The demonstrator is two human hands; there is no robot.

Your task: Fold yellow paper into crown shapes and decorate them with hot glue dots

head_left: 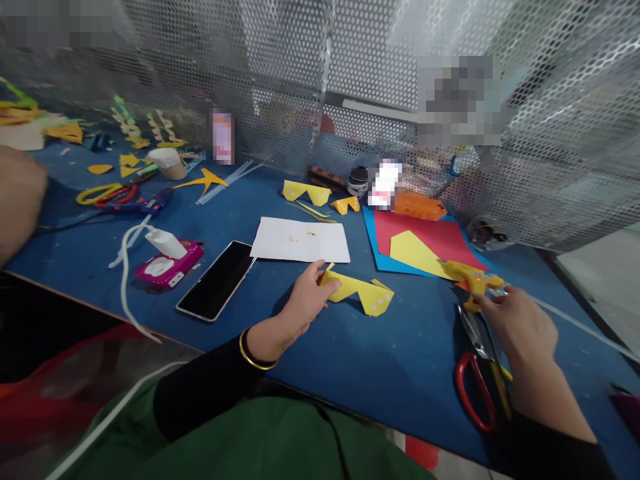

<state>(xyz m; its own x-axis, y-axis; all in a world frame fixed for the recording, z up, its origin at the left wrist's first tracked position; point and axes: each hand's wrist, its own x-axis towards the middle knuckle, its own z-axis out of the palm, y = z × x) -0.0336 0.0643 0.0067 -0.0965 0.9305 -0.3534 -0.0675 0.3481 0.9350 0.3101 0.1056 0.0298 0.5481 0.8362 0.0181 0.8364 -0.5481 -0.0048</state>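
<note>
Between the thumb and fingers of my left hand point(311, 295) is one end of a pair of yellow paper glasses point(370, 293), with small white dots at the far lens corner. Over on the right, my right hand point(520, 327) grips a yellow glue gun point(473, 277) by its handle, its nozzle pointing left over the coloured sheets. A long clear glue stick point(585, 320) trails from its back. Just below the gun lie red-handled scissors point(473, 373), partly covered by my right hand. A white sheet point(303, 240) with small yellowish specks lies beyond the glasses.
Yellow point(417, 250), red and blue paper sheets lie stacked at the right. Left of me are a black phone point(217, 280), a pink socket block point(170, 265) with a white cable and a blue glue gun point(155, 203). Another person's hand point(20, 200) is at far left. Perforated metal mesh point(280, 80) borders the back.
</note>
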